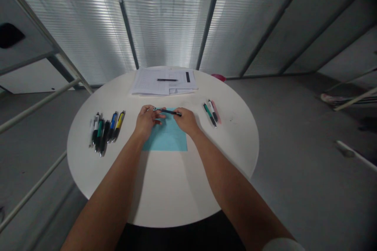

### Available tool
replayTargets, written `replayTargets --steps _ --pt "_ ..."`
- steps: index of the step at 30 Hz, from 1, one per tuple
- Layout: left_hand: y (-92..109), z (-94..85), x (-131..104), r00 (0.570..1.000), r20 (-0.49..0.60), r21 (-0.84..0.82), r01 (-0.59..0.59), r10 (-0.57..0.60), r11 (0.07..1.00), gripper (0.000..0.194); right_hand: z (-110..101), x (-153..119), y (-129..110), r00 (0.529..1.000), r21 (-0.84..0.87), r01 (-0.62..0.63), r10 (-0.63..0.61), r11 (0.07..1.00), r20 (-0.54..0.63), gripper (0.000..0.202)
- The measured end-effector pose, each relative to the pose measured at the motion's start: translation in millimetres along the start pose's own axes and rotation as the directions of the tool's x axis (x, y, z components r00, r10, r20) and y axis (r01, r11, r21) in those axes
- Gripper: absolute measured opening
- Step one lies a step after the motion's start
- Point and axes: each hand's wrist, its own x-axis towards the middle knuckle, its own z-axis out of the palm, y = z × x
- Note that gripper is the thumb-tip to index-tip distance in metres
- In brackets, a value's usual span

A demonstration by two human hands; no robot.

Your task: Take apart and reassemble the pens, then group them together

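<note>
A dark pen (169, 111) is held level between my two hands, above the far part of a light blue sheet (167, 139). The thumb and index finger of my left hand (146, 120) pinch its silvery left end, while the other fingers are spread loosely below. My right hand (186, 119) is closed round the pen's right end. To the left lies a group of pens, with a yellow one (119, 125) and a blue one (112, 126) nearest my left hand. A green pen (209, 114) and a white-and-black pen (213, 110) lie to the right.
Printed papers (150, 82) with another black pen (167, 80) on top lie at the far side of the round white table (176, 204). A pink item (216, 111) is beside the right-hand pens. Pale metal bars stand at the left; blinds rise behind the table.
</note>
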Motion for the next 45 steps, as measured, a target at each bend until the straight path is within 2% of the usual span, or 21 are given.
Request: replayTargets --steps 8,14,21,30,37,45 --pt "0.1 -0.5 -1.4 1.000 0.001 -0.013 -0.018 0.018 1.000 0.018 -0.1 -0.8 0.1 1.000 0.027 -0.005 0.006 1.000 -0.004 0.021" --pt "-2.8 -4.2 1.6 0.996 -0.070 -0.033 -0.056 0.054 0.998 0.014 -0.7 -0.6 0.1 1.000 0.090 0.004 -0.004 0.996 -0.011 0.022" --pt "0.8 -4.9 2.3 0.988 -0.125 -0.046 -0.097 0.091 0.994 0.018 -1.8 0.0 -1.9 1.000 0.067 -0.012 0.013 0.998 -0.007 0.022" --pt "-5.2 -5.9 2.9 0.991 -0.043 0.060 -0.125 0.127 0.990 0.017 -1.4 -0.5 -0.9 1.000 0.063 -0.015 0.016 0.998 -0.005 0.021" --pt "-5.4 -6.5 4.5 0.972 -0.111 0.205 -0.183 0.209 0.961 0.017 -2.1 0.0 -2.2 1.000 0.058 -0.027 0.027 0.998 0.001 0.022" --pt "0.7 -3.3 -1.0 0.987 -0.097 0.080 -0.124 0.131 0.989 0.023 -0.7 -0.5 -0.9 1.000 0.048 -0.015 0.016 0.999 -0.016 0.023"
